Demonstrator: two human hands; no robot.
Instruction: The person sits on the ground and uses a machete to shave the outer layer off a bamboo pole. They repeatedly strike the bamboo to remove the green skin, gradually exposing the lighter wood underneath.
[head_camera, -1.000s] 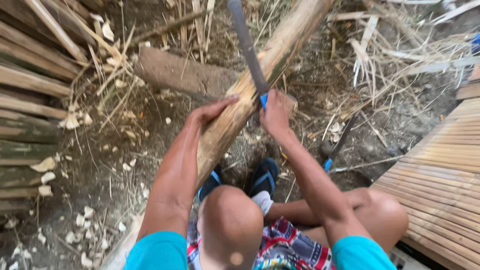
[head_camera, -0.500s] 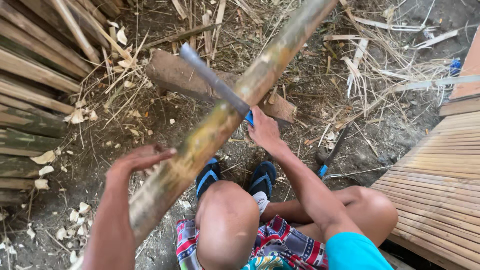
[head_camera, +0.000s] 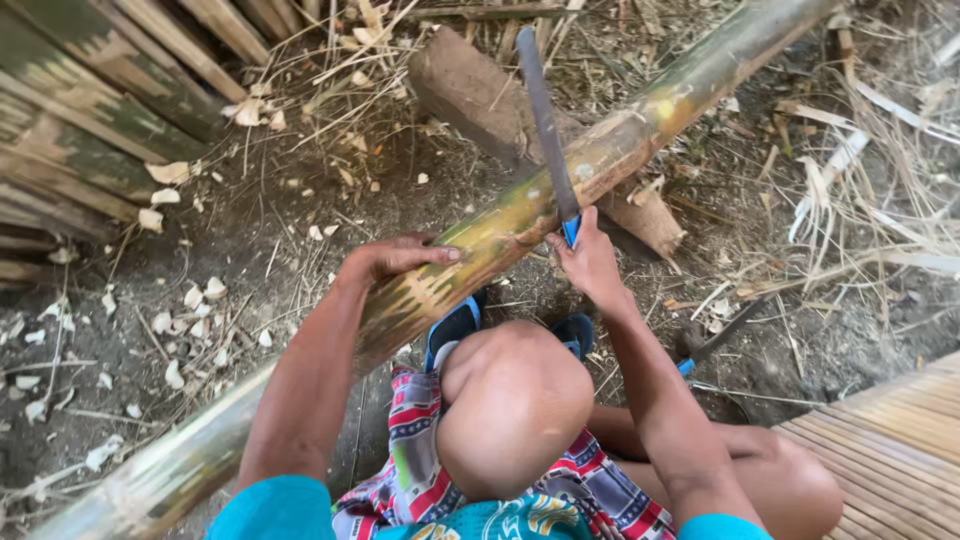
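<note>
The left hand (head_camera: 395, 258) lies palm-down on the long bamboo pole (head_camera: 520, 210), arm stretched forward, fingers pressed together along its top. Just beside those fingertips, the right hand (head_camera: 590, 262) has its fingers wrapped round a knife (head_camera: 545, 130), blade raised over the pole.

You have one bamboo pole (head_camera: 620, 150), one long blade (head_camera: 545, 125), one wooden log (head_camera: 470, 90), and two blue sandals (head_camera: 455, 325).
</note>
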